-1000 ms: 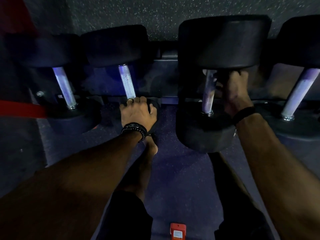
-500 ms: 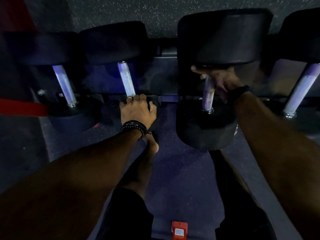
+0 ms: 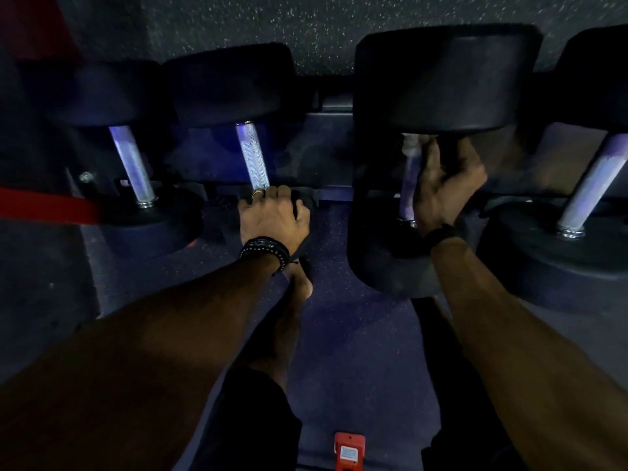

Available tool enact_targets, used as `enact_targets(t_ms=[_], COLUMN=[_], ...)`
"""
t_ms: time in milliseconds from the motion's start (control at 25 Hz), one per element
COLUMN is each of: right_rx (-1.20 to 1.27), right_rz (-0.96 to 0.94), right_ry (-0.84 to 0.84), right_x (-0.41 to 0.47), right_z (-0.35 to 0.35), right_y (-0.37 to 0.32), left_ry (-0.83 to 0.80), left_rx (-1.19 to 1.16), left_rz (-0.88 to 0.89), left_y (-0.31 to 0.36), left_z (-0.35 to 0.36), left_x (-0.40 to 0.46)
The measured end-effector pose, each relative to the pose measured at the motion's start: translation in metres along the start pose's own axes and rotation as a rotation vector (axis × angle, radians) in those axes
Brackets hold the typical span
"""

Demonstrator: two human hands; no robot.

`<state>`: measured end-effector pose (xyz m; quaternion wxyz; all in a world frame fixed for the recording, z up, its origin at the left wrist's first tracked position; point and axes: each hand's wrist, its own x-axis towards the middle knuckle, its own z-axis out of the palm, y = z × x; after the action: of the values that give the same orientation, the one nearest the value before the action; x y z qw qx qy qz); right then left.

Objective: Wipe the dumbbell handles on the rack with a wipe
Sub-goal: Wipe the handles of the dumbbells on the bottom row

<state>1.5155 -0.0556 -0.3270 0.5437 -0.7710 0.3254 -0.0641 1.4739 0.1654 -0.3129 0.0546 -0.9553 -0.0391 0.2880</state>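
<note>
Several black dumbbells with silver handles lie on the dark rack (image 3: pixel 334 112). My right hand (image 3: pixel 445 185) curls round the handle (image 3: pixel 406 185) of the large third dumbbell (image 3: pixel 445 76). A pale bit of wipe (image 3: pixel 412 141) shows above the fingers, at the handle's far end. My left hand (image 3: pixel 273 215) grips the near head of the second dumbbell, just below its knurled handle (image 3: pixel 253 158). The first dumbbell's handle (image 3: pixel 131 164) and the fourth's handle (image 3: pixel 593 181) are bare.
A red strap or bar (image 3: pixel 44 207) crosses the far left. A small red object (image 3: pixel 349 450) lies on the speckled floor (image 3: pixel 356 351) between my legs. My left foot (image 3: pixel 300 283) is under the left wrist.
My right hand slid up to the far end of the third handle, then back down toward the middle. The left hand stayed where it was.
</note>
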Motion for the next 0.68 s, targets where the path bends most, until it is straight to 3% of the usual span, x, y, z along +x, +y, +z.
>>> enact_targets(t_ms=[120,280,440,520,600,680], right_rx=[0.182,0.309,-0.230,-0.367,-0.294,-0.039], right_rz=[0.168,0.596,0.570,0.562,0.551,0.601], right_ry=[-0.161,-0.335,-0.215,-0.146,-0.106,-0.143], right_x=[0.010,0.036,0.059,0.054,0.043,0.034], right_z=[-0.009,-0.015,-0.013,-0.027,-0.055,-0.084], right_y=[0.005,0.000,0.002,0.002,0.007,0.010], left_ry=[0.001,0.020,-0.002,-0.025,0.008,0.054], left_rx=[0.013,0.022,0.012,0.018,0.009,-0.003], left_rz=[0.015,0.040,0.029,0.026,0.044,0.065], left_y=[0.000,0.001,0.000,0.001,0.002,0.005], left_z=[0.002,0.003,0.003,0.002,0.000,-0.001], left_x=[0.000,-0.001,-0.001,0.002,0.001,-0.005])
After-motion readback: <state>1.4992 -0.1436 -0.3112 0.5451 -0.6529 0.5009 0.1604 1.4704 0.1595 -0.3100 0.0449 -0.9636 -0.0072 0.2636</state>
